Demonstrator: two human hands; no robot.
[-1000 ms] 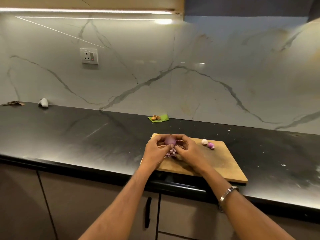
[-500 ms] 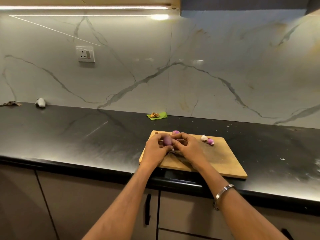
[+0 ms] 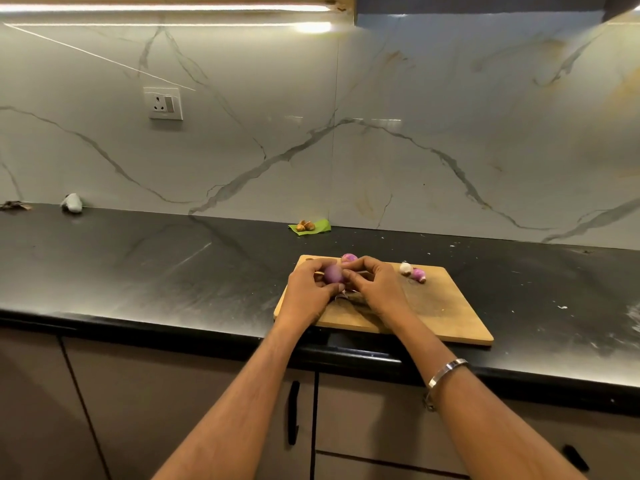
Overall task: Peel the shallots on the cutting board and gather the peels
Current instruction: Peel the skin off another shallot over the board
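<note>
black counter (image 3: 138,271), one cutting board (image 3: 450,317): four shallots, one (image 3: 333,274) pinched by left hand (image 3: 306,296) and right hand (image 3: 375,289).

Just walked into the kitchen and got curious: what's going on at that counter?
A person is peeling shallots over a wooden cutting board. Both hands, left and right, hold one purple shallot between them, with loose peels beneath. Another shallot lies just behind the hands, and two more pieces sit toward the board's right.
</note>
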